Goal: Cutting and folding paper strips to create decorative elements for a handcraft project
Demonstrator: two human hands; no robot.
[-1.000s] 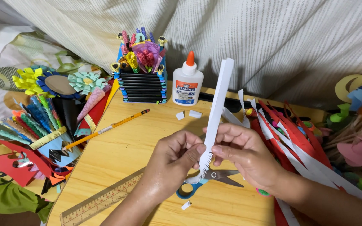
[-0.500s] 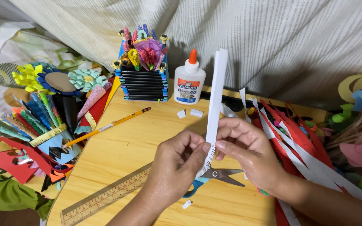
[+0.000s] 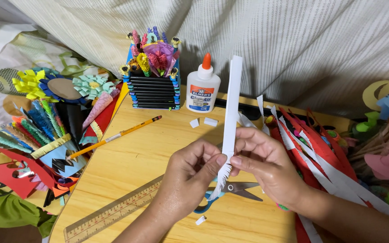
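Note:
A long white paper strip (image 3: pixel 231 105) stands nearly upright over the wooden table (image 3: pixel 136 157); its lower end is cut into a fine fringe. My left hand (image 3: pixel 190 175) pinches the fringed part from the left. From the right, my right hand (image 3: pixel 266 166) grips the strip with thumb and forefinger just above the fringe. Under my hands lie scissors (image 3: pixel 230 191) with blue handles, partly hidden.
A white glue bottle (image 3: pixel 203 87) with an orange cap stands behind. Beside it sits a black box of paper flowers (image 3: pixel 154 83). A yellow pencil (image 3: pixel 115 136), a wooden ruler (image 3: pixel 113 213), paper scraps (image 3: pixel 203 122), red and white strips (image 3: pixel 320 153) at right, paper crafts (image 3: pixel 46 117) at left.
The strip has tilted slightly more upright and my hands have shifted a little up the table. Both hands keep their pinch on the fringed end.

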